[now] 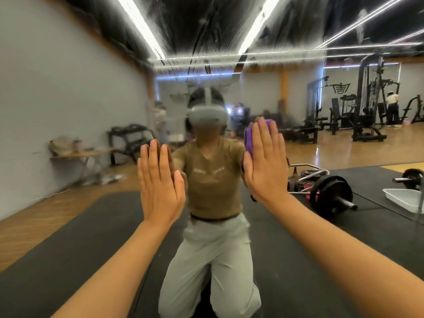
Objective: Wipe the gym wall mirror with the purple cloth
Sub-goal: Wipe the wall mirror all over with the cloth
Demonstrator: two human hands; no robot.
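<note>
Now flat right hand (263,166) pressing purple cloth (249,138) to mirror (68,99), white tray (403,198) reflected

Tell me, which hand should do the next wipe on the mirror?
The right hand, most likely. Its flat fingers already press the purple cloth against the mirror. The left hand lies flat on the glass with no cloth.

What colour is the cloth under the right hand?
Purple. The cloth shows beside the flat right hand in the head view.
</note>
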